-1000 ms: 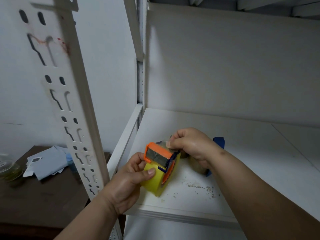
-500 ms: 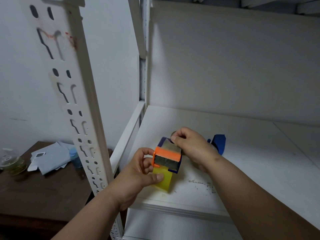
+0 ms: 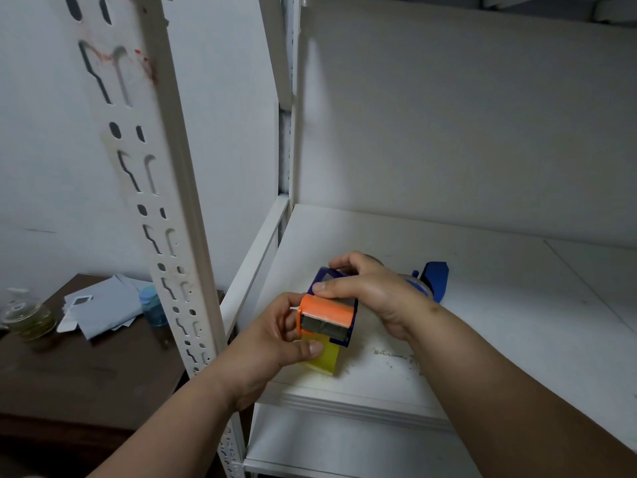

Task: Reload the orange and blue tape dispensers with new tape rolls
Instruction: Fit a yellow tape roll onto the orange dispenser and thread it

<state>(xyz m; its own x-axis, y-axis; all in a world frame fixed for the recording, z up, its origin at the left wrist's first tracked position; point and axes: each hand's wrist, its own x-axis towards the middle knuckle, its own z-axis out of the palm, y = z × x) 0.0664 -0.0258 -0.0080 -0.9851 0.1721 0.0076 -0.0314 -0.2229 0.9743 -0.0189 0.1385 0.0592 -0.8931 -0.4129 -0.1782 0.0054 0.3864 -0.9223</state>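
The orange tape dispenser (image 3: 326, 313), with a dark blue frame and a metal blade, is held over the front left of the white shelf (image 3: 499, 305). A yellow tape roll (image 3: 322, 362) sits in its lower part. My left hand (image 3: 275, 339) grips the dispenser's left side, thumb on the yellow roll. My right hand (image 3: 372, 294) holds its top, thumb across the orange piece. The blue tape dispenser (image 3: 435, 279) lies on the shelf behind my right wrist, mostly hidden.
A white slotted shelf post (image 3: 165, 215) stands just left of my hands. A dark table (image 3: 69, 367) at lower left carries envelopes (image 3: 100, 305), a blue-capped bottle (image 3: 153, 307) and a glass jar (image 3: 29, 319). Crumbs (image 3: 396, 357) lie on the shelf.
The dispenser has turned so its orange end and blade face me, and it has shifted slightly back over the shelf. My right hand moved onto its top.
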